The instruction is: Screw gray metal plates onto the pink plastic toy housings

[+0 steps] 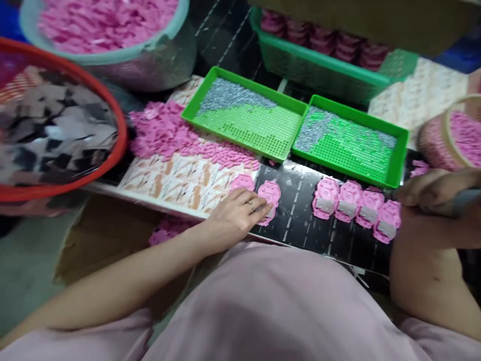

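My left hand (235, 215) lies palm down at the near edge of the table, its fingers stretched out. The fingertips rest on a pink plastic part (269, 191) with a grey plate in it. Another pink part (242, 182) lies just beyond the knuckles, partly covered by the hand. At the right edge my right hand (432, 193) is closed around a grey tool (468, 201), which is blurred and cut off, so its kind is unclear. Beside that hand several pink parts with grey plates (349, 201) stand in a row on the black table surface (295, 213).
Two green trays (244, 140) (349, 168) hold small metal pieces. A pile of pink pieces (161, 130) lies left of them. Around stand a red-rimmed basket (122, 130), a pale tub (150, 55), a teal crate (319, 70) and a round container (447, 130).
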{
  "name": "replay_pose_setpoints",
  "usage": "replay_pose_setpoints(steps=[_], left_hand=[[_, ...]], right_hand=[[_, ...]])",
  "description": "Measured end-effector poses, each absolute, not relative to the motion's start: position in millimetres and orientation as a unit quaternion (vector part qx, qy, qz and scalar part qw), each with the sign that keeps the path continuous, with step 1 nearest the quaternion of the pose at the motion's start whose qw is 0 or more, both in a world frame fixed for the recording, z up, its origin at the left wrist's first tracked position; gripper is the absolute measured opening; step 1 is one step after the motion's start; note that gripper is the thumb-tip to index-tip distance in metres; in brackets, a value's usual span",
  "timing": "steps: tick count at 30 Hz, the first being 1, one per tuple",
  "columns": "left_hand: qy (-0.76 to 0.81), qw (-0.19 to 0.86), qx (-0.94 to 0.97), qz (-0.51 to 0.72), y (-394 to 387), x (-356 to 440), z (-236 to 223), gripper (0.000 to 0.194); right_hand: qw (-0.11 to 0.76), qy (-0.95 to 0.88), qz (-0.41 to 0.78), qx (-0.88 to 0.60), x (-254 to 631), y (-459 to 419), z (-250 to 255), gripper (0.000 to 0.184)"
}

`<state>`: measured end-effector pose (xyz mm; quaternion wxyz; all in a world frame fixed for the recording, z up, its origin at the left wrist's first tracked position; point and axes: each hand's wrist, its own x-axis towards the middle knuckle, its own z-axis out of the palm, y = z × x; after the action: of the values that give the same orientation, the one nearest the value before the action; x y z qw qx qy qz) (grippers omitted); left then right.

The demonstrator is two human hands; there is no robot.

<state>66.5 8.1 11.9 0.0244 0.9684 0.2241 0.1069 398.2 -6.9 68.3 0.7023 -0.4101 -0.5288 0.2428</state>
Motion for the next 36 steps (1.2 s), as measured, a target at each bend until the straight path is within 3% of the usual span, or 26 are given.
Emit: replay_pose_setpoints(steps=[6, 10, 15, 19, 28, 36], left_hand=[[0.164, 0.002, 0.975, 0.148, 29.0, 117.9, 6.0, 0.026], [0.156, -0.01, 0.978, 0.137, 43.9, 145.1, 6.8, 0.025], [0.173, 0.022, 0.977, 0.123, 49.2, 145.9, 9.6, 0.028], [0.166, 0.048, 0.975, 0.137, 51.1, 144.1, 10.7, 0.027], [0.179, 0.097, 0.968, 0.146, 52.7, 145.3, 11.6, 0.026], [0.177, 0.106, 0.967, 0.151, 52.0, 149.9, 7.8, 0.019]], right_hand=[[0.738, -0.535, 0.124, -0.392, 390.6, 29.9, 73.9, 0.039], [0.754, -0.515, 0.116, -0.391, 385.0, 44.5, 63.4, 0.036], [0.739, -0.539, 0.15, -0.375, 385.4, 51.1, 52.2, 0.004], [0.722, -0.541, 0.165, -0.398, 383.0, 52.3, 48.9, 0.019], [0.705, -0.561, 0.215, -0.378, 384.3, 49.7, 45.7, 0.003], [0.68, -0.553, 0.168, -0.45, 386.8, 50.9, 48.2, 0.031]])
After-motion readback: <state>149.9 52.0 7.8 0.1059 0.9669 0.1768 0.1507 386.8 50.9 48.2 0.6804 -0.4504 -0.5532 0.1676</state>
